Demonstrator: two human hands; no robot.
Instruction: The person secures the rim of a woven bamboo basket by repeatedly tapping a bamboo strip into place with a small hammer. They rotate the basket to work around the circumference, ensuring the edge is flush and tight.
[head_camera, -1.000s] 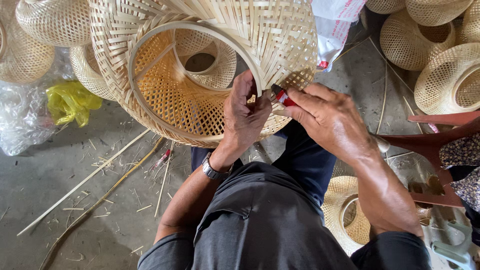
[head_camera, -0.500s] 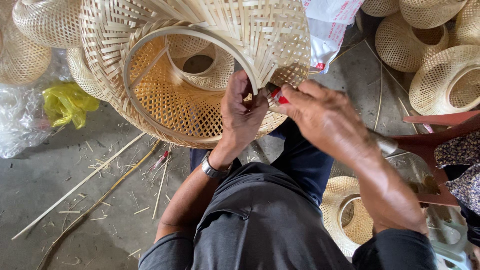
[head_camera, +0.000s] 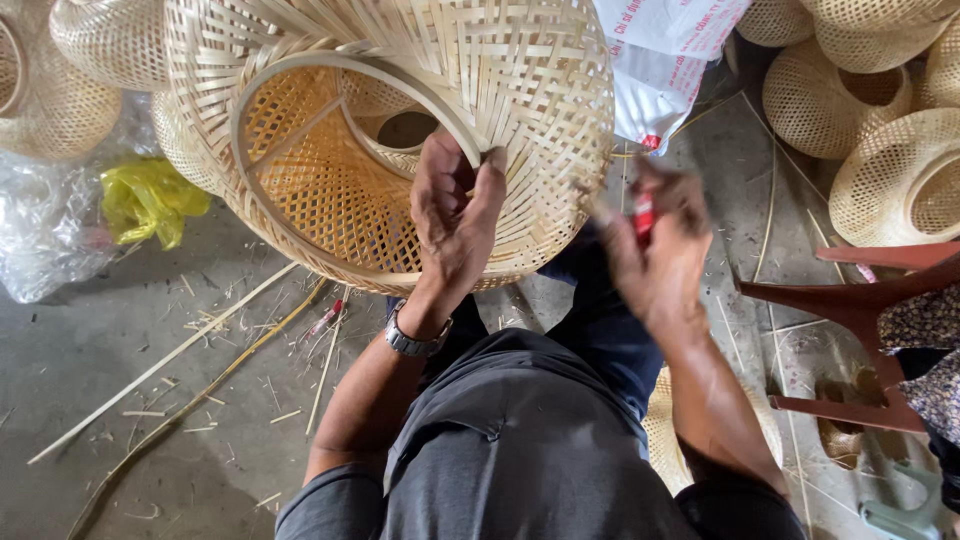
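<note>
- Gripping the rim of a large woven bamboo basket (head_camera: 400, 150), the left hand (head_camera: 455, 215) has its fingers closed over the pale hoop at the basket's mouth, thumb on the outer weave.
- Basket sits tilted above the person's lap, its open mouth turned toward the camera, the amber inner weave showing.
- Right hand (head_camera: 660, 250) is blurred, just beside the basket's right edge and apart from it; it is closed around a small red-handled tool (head_camera: 643, 215), whose kind cannot be told.
- A metal wristwatch (head_camera: 415, 340) circles the left wrist.
- More bamboo baskets (head_camera: 880, 100) are piled at upper right, others at upper left.
- A yellow plastic bag (head_camera: 150, 200) lies on the concrete floor (head_camera: 120, 380), near long bamboo strips (head_camera: 170, 360).
- A red-brown chair (head_camera: 860, 300) stands at the right edge.
</note>
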